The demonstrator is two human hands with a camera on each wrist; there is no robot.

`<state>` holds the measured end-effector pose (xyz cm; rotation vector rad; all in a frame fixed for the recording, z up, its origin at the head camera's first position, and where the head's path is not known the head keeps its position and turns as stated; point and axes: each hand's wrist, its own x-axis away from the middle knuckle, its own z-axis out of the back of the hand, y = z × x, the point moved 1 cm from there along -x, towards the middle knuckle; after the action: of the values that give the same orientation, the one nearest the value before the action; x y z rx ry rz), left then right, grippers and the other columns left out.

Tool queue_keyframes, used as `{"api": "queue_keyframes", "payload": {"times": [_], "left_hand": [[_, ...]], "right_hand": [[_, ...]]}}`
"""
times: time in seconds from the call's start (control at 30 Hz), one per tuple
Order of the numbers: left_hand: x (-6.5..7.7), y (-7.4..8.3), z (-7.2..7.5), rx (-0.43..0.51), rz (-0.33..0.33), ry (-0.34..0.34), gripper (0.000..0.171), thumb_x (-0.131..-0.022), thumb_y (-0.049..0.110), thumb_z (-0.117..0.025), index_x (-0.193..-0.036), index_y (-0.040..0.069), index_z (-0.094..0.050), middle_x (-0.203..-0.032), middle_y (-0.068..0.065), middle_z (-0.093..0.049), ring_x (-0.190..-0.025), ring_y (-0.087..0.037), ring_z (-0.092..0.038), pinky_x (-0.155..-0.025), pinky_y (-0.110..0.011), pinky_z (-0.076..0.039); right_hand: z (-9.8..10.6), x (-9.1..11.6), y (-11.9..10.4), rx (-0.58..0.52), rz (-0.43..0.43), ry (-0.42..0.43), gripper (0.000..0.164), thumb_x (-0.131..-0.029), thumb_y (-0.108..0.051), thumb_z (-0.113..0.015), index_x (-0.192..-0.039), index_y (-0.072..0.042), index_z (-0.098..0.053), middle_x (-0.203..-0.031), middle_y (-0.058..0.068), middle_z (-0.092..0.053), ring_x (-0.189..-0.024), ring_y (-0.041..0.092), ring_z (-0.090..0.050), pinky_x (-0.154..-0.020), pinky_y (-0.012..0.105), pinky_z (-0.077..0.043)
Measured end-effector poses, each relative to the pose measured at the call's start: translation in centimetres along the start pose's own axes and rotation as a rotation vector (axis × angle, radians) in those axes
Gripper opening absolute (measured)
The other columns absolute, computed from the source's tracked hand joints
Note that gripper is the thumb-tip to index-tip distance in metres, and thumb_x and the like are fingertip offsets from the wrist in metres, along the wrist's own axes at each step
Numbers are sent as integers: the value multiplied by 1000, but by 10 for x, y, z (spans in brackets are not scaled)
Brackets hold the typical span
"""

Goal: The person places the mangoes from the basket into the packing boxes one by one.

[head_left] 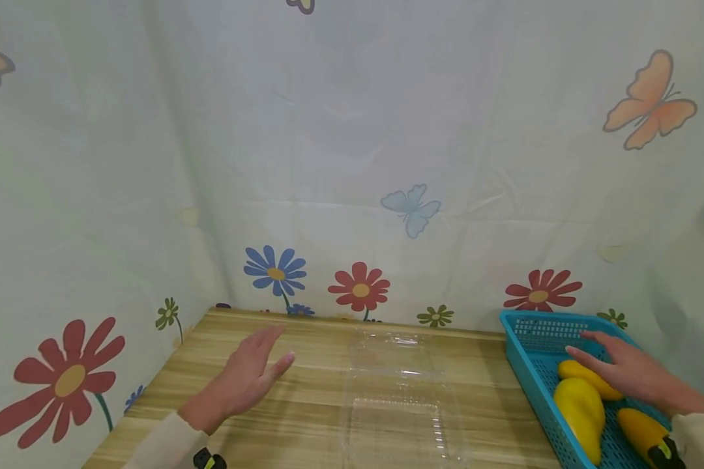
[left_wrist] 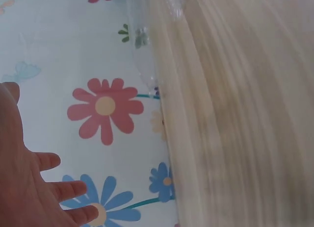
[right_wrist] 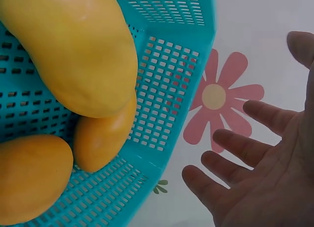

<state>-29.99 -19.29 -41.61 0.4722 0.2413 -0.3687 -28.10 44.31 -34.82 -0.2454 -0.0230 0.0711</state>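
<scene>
My left hand (head_left: pixel 243 374) hovers over the left part of the wooden table, fingers straight, holding nothing. In the left wrist view the fingers of that hand (left_wrist: pixel 66 190) are spread. On the right, my right hand (head_left: pixel 630 368) is held above a blue plastic basket (head_left: pixel 525 378), its fingers extended and touching no fruit. Three yellow mangoes lie in the basket: a large mango (head_left: pixel 581 413), a mango (head_left: pixel 589 378) behind it and an orange-yellow mango (head_left: pixel 642 430) partly hidden by the wrist. A clear plastic clamshell box (head_left: pixel 396 430) lies opened flat between the hands.
The wooden table (head_left: pixel 293 404) ends at a white curtain (head_left: pixel 340 130) printed with flowers and butterflies. The curtain also runs along the left side. The basket's raised wall stands near the table's right side.
</scene>
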Motion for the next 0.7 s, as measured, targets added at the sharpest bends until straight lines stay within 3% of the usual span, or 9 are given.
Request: {"api": "queue_keyframes", "payload": {"times": [0.23, 0.5, 0.7], "left_hand": [[6, 6, -16, 183, 72, -97, 71, -107, 57, -38, -156, 5, -37, -160, -19, -39, -149, -43, -34, -121, -66, -26], [19, 24, -31, 354, 122, -160, 69, -106, 56, -42, -155, 7, -40, -159, -17, -41, -149, -41, -35, -120, -66, -29], [29, 37, -40, 473, 145, -185, 69, -106, 54, -47, -151, 2, -44, -154, -21, -47, -143, -43, -43, -115, -66, -36]], "right_hand": [[-5, -1, 4, 4, -27, -49, 90, -103, -63, -41, -146, 16, -35, -145, 50, -32, -123, 67, -40, -90, 77, -44], [-9, -4, 11, -39, -52, -190, 93, -102, -64, -43, -144, 19, -34, -144, 51, -33, -121, 67, -42, -90, 73, -47], [-11, -6, 16, -80, -82, -254, 98, -100, -66, -46, -144, 21, -32, -144, 52, -30, -120, 67, -42, -91, 73, -46]]}}
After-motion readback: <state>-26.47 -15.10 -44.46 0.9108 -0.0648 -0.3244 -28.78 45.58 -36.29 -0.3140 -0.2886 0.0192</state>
